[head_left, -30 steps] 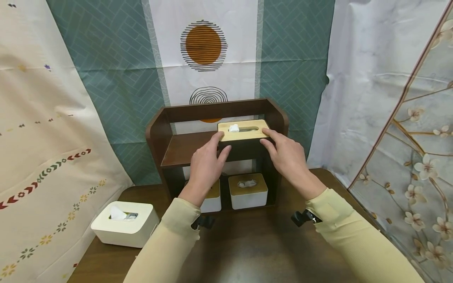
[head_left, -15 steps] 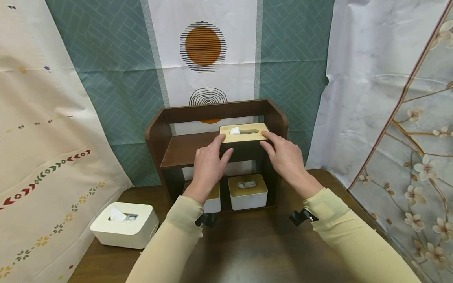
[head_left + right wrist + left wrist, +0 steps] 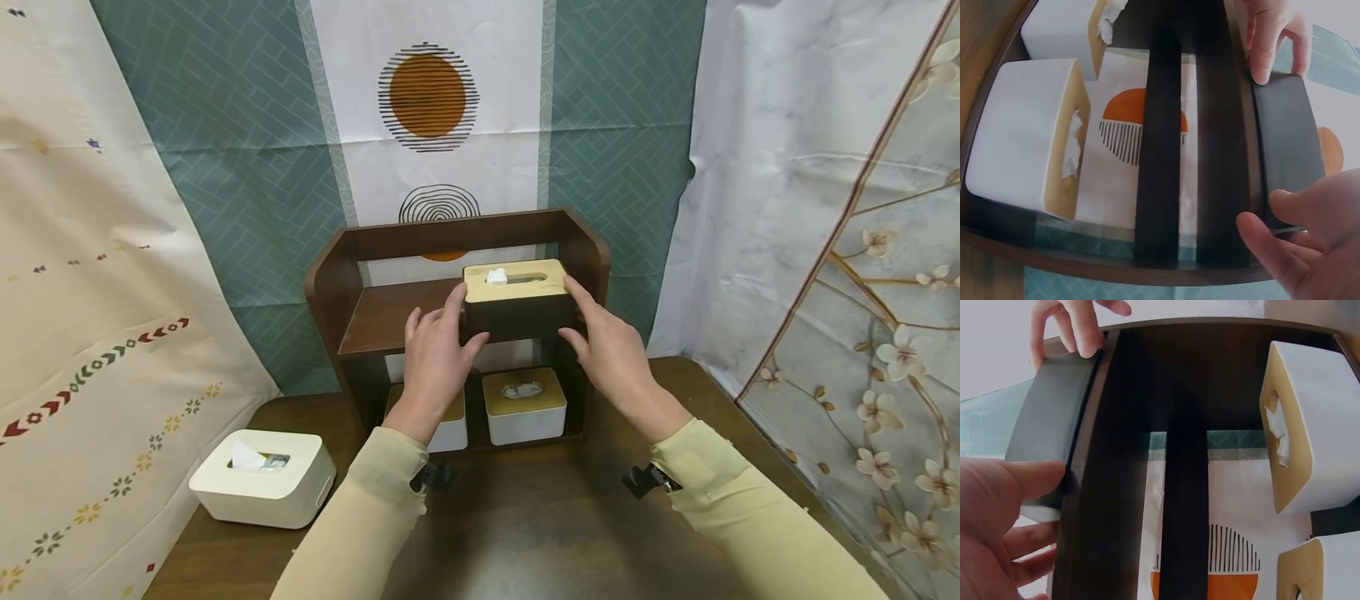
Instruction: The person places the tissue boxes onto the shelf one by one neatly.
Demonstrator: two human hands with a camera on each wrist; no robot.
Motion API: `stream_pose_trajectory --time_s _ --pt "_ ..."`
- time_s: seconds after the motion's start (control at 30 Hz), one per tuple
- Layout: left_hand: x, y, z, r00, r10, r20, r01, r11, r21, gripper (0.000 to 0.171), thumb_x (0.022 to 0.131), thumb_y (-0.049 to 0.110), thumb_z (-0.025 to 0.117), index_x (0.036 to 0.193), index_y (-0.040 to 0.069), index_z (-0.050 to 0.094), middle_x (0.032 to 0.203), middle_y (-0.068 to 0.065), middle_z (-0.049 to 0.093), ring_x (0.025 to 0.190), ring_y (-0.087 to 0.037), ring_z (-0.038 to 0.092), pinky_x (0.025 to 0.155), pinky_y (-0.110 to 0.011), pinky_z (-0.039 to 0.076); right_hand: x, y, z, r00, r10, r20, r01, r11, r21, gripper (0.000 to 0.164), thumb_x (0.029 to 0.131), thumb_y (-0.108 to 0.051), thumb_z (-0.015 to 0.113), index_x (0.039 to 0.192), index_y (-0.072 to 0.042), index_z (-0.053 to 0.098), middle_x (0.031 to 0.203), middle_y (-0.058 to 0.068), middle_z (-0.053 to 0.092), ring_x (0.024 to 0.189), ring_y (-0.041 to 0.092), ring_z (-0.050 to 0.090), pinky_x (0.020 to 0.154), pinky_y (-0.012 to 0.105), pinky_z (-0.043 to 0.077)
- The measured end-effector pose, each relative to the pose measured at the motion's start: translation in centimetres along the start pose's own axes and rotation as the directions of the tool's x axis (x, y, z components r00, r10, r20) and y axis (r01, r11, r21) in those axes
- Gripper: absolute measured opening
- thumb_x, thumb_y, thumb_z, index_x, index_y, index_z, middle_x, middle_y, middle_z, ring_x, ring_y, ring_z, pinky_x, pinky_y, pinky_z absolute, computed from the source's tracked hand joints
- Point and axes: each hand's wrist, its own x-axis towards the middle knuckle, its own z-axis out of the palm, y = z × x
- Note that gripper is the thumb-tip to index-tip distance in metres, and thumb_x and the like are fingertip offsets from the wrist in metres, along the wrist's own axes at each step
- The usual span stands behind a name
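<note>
A black tissue box (image 3: 519, 318) with a pale wooden lid and a white tissue tuft rests at the right of the upper shelf (image 3: 393, 317). My left hand (image 3: 438, 346) is at its left end, the fingers fairly straight along the side and the thumb at the lower front. In the left wrist view that thumb touches the black front (image 3: 1054, 412), while other fingers spread apart from it. At the opposite end, my right hand (image 3: 617, 358) lies against the box, its thumb (image 3: 1260, 234) near the shelf edge.
Two white tissue boxes with wooden lids, the right one (image 3: 527, 417) and the left one (image 3: 450, 433), stand in the lower compartment. A cream tissue box (image 3: 262, 483) sits on the wooden table (image 3: 540, 533) at left. Fabric hangs behind.
Both hands have slid from the lid's front corners down to the ends of the black tissue box. The thumbs are lower, and more of the black front shows.
</note>
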Motion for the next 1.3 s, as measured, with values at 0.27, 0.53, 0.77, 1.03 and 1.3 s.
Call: stream_pose_trajectory --time_s 0.27,0.53,0.77,1.03,1.3 --pt "0.06 -0.21 0.53 0.999 0.021 -0.029 -0.021 1.000 -0.006 0.087 0.097 0.026 0.089 0.169 0.015 0.042 0.132 -0.012 0.078 0.133 -0.033 0.068 0.134 -0.055 0.016 0.11 0.31 0.52 0.999 -0.005 -0.040 0.006 1.000 0.006 0.083 0.101 -0.004 0.081 0.171 -0.017 0.039 0.124 0.024 0.078 0.099 0.041 0.078 0.075 0.058 0.061" --pt "0.31 -0.15 0.87 0.998 0.037 -0.043 -0.037 0.999 -0.003 0.086 0.096 0.025 0.090 0.168 0.013 0.044 0.129 -0.014 0.079 0.131 -0.033 0.069 0.135 -0.052 0.015 0.09 0.42 0.74 0.998 -0.031 -0.047 0.031 0.999 -0.019 0.084 0.101 -0.001 0.079 0.172 -0.016 0.037 0.132 0.023 0.075 0.088 0.040 0.076 0.080 0.056 0.062" --pt "0.21 0.02 0.94 0.998 0.044 -0.046 -0.044 0.999 0.000 0.087 0.095 0.025 0.091 0.168 0.011 0.044 0.129 -0.014 0.079 0.130 -0.032 0.070 0.135 -0.050 0.015 -0.04 0.53 0.96 0.997 -0.055 -0.061 0.053 0.998 -0.037 0.084 0.101 0.000 0.079 0.172 -0.015 0.037 0.137 0.024 0.072 0.094 0.042 0.076 0.082 0.056 0.063" --pt "0.33 0.14 1.00 0.998 0.048 -0.049 -0.047 0.999 0.006 0.087 0.096 0.025 0.090 0.167 0.011 0.044 0.130 -0.014 0.079 0.130 -0.032 0.070 0.135 -0.050 0.016 0.05 0.33 0.70 0.996 -0.055 -0.067 0.052 0.998 -0.039 0.084 0.100 0.000 0.080 0.171 -0.015 0.039 0.129 0.024 0.075 0.087 0.041 0.076 0.079 0.056 0.062" --pt "0.31 0.08 1.05 0.997 0.052 -0.053 -0.051 0.999 0.017 0.088 0.095 0.025 0.091 0.167 0.010 0.044 0.130 -0.015 0.078 0.129 -0.032 0.071 0.134 -0.054 0.019 0.20 0.11 0.69 0.998 -0.033 -0.048 0.032 0.999 -0.033 0.085 0.101 0.001 0.079 0.172 -0.014 0.037 0.132 0.025 0.074 0.095 0.043 0.076 0.085 0.059 0.062"
